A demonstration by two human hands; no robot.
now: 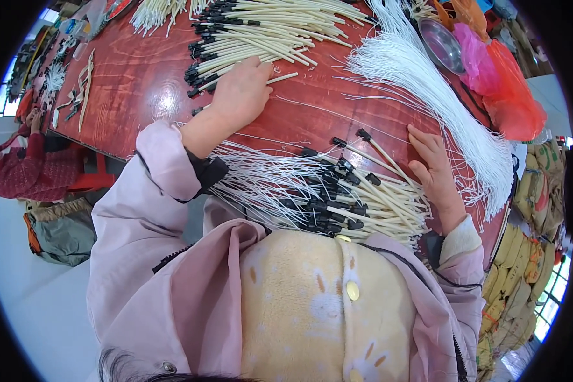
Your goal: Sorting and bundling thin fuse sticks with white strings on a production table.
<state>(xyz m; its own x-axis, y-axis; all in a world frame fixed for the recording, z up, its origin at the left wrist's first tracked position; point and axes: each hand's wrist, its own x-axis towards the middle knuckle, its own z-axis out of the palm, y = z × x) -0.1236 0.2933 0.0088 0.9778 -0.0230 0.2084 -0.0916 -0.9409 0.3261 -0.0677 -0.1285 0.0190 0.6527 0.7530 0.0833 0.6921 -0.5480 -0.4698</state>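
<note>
My left hand (242, 90) is curled over the near edge of a pile of cream tubes with black end pieces (261, 44). A single cream tube (283, 78) passes beneath it and sticks out to its right; some of the fingertips are hidden. My right hand (434, 167) rests on the right side of the table, thumb and fingers apart. A thin white strand (344, 113) stretches across the red wood toward its fingertips. Close to my body lies a bundle of black-ended tubes (388, 204), with loose white strands (261, 178) fanning out to the left.
A thick hank of white strands (420, 83) hangs over the right side of the red table (134, 76). Behind it are a metal bowl (440, 46) and red and pink plastic bags (509, 95). Another person's maroon sleeve (35, 165) shows at left. Stacked sacks (512, 274) stand at right.
</note>
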